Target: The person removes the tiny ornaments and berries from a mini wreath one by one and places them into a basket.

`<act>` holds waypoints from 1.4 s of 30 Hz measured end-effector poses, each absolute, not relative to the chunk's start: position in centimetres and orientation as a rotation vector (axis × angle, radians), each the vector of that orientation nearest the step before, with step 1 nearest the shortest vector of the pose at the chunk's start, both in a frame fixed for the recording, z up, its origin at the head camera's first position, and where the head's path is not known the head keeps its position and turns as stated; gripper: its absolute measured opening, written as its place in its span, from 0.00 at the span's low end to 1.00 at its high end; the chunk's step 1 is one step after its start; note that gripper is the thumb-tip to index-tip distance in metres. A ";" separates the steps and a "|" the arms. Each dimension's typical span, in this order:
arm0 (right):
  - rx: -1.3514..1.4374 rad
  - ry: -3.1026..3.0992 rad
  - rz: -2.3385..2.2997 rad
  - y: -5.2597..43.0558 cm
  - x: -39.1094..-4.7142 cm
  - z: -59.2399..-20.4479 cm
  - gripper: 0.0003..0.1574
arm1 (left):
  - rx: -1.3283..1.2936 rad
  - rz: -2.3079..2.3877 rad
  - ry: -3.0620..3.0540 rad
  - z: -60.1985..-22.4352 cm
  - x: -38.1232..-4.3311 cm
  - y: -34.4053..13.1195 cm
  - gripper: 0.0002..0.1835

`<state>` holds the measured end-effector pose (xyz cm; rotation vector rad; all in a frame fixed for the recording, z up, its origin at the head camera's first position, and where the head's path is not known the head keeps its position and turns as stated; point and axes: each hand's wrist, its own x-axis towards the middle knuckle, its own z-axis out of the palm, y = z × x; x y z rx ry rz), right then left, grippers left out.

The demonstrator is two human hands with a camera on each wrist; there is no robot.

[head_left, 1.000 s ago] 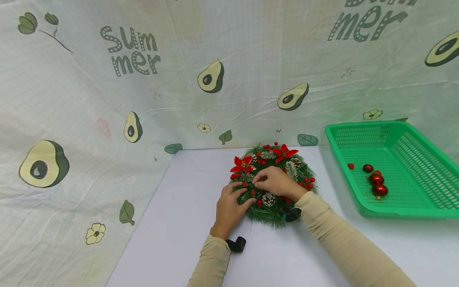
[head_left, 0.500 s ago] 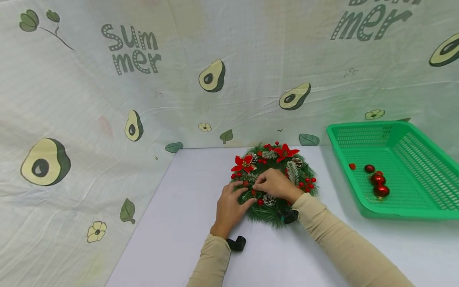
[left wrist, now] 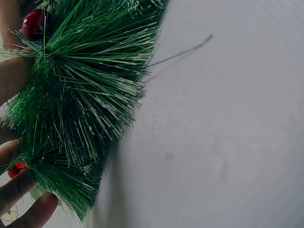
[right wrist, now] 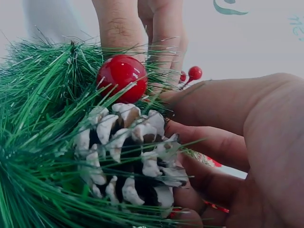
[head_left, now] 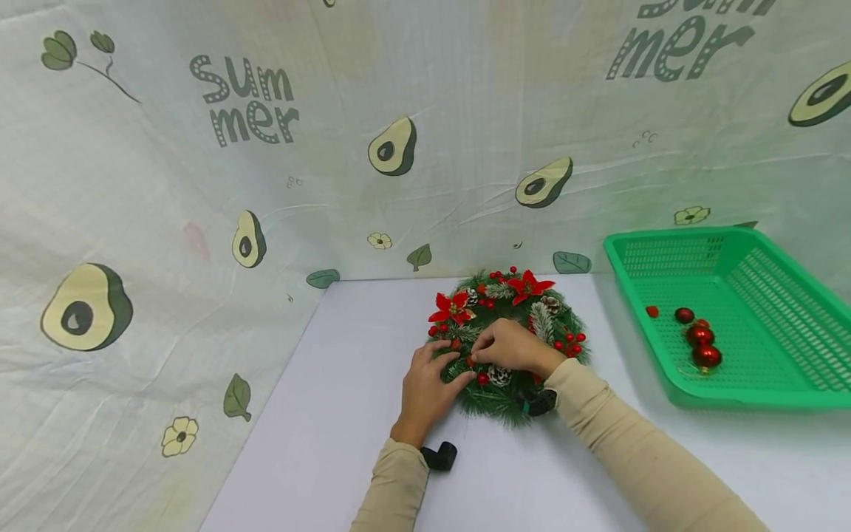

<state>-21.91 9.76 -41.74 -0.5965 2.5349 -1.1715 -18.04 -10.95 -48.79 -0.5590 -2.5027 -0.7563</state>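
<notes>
A green Christmas wreath [head_left: 492,405] lies on the white table, trimmed with red poinsettias [head_left: 452,308], berries and frosted sprigs. My left hand [head_left: 428,384] grips its left side, fingers spread over the needles and thumb nearer me. Toward the wreath's middle, my right hand [head_left: 512,346] pinches at a small red ornament [head_left: 470,361], which its fingertips partly cover. In the right wrist view, a glossy red ball [right wrist: 122,78] and a white-tipped pine cone [right wrist: 130,156] sit right beside the right thumb. Needles hide much of the left fingers in the left wrist view.
A green plastic basket [head_left: 671,377] stands at the right, holding several shiny red baubles [head_left: 706,357] and a small red piece [head_left: 652,311]. A printed cloth [head_left: 452,96] hangs behind the table. One thin stem [left wrist: 183,52] sticks out from the wreath's edge.
My right fingertips have shifted slightly down toward me, onto the small red ornament beside them. The left hand and wreath keep their places; the head view tilts a little.
</notes>
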 end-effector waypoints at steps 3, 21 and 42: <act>-0.575 2.511 -1.162 9.8 -22.0 -41.6 0.07 | -0.559 -0.764 -2.508 -48.6 -18.0 -10.9 0.24; -0.465 2.498 -1.099 9.3 -22.3 -42.1 0.13 | -0.563 -0.770 -2.513 -48.8 -18.0 -10.9 0.24; -0.562 2.483 -1.014 9.0 -22.6 -42.3 0.07 | -0.572 -0.756 -2.515 -48.8 -18.1 -11.0 0.22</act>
